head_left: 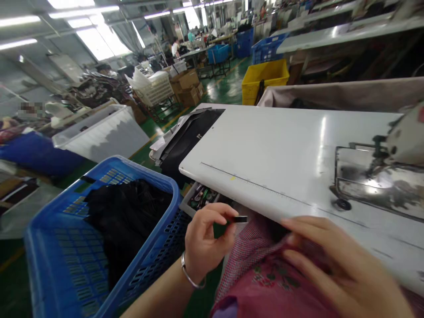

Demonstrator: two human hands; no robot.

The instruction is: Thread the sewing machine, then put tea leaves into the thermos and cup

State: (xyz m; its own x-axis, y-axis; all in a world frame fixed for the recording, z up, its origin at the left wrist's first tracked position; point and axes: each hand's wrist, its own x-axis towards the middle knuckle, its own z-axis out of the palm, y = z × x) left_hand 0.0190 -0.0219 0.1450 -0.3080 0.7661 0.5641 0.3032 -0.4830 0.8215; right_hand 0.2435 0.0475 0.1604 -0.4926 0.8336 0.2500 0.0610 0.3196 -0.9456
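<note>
My left hand (208,240), with a silver bangle (192,274) at the wrist, is closed in a pinch. Between its thumb and forefinger sticks out a small flat dark piece with a shiny, metallic-looking edge (240,219); I cannot tell its exact kind. Just behind that hand, a small drawer (190,205) holding bobbins and other little parts juts from under the sewing table (265,145). My right hand (334,260), somewhat blurred, is at the table's front edge above the red checked apron (245,251). Its fingers are stretched out and apart, with nothing visible in them.
A blue plastic basket (102,309) with black cloth (129,212) stands at the left. Dark fabric pieces (188,141) hang off the table's far left corner. The sewing machine (404,141) is at the right. Behind are a yellow bin (265,79) and a white tub (102,137).
</note>
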